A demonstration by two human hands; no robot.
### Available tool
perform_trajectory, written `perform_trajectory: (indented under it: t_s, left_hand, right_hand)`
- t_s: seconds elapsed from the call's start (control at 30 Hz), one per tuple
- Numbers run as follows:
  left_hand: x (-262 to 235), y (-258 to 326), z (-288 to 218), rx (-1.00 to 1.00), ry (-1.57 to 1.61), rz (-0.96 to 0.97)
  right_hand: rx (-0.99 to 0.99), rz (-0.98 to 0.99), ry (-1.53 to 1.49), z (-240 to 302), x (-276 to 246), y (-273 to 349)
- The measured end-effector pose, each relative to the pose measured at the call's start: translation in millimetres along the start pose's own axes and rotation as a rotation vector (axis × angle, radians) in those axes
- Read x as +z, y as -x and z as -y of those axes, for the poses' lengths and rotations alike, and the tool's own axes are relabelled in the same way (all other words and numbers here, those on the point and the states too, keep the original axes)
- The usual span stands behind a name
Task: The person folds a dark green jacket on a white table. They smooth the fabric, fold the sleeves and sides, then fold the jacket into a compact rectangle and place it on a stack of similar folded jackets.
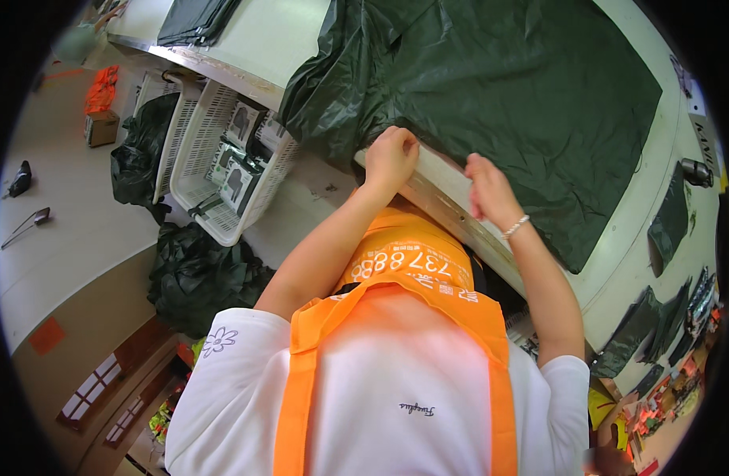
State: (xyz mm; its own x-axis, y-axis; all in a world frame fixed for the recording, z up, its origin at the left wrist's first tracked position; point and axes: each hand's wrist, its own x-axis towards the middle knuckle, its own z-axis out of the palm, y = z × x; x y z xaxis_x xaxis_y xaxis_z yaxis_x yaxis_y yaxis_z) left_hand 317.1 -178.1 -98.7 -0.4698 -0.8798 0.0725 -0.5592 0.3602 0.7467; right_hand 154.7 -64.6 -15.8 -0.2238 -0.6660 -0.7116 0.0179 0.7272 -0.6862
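Dark green sheet (531,95), glossy: spread over a pale table (610,274), its left part rumpled into folds. Left hand (391,163): placed at the sheet's near edge, fingers curled; whether any material is pinched cannot be told. Right hand (493,193): held by the same edge, fingers loosely bent; its grip cannot be told. Folded dark sheets (196,20): laid at the table's far left. White basket (208,131): stood beside the table, packets (239,182) contained. Black heap (206,278): piled near the basket. Cardboard box (101,129): set beside orange material (101,89), at the room's left.
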Motion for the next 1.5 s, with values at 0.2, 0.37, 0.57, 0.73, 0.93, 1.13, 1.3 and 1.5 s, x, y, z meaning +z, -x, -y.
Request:
perform_trajectory:
  t_s: [0.2,0.37,0.57,0.73,0.93,1.13,1.3,1.5]
  left_hand:
    - [-7,4,10,0.015,0.022,0.027]
    - [-2,6,19,0.091,0.17,0.026]
    - [-2,5,26,0.072,0.288,0.062]
    - [-1,7,25,0.085,0.268,0.056]
    - [-2,6,25,0.09,0.262,0.042]
    - [-2,5,26,0.086,0.267,0.055]
    - [-17,14,26,0.104,0.283,0.108]
    - [-146,88,126,-0.536,-0.216,0.314]
  right_hand:
    - [-0.446,-0.07,0.199,-9,33,-32]
    - [-0.172,0.078,0.26,-7,27,-53]
    - [0.065,0.117,0.108,4,31,-60]
    - [-0.039,0.07,0.209,-2,38,-74]
    - [-0.007,0.05,0.189,9,43,-77]
    - [0.004,0.06,0.172,10,40,-79]
    - [-0.007,0.091,0.123,9,29,-70]
    - [-0.26,-0.611,-0.284,-76,-91,15]
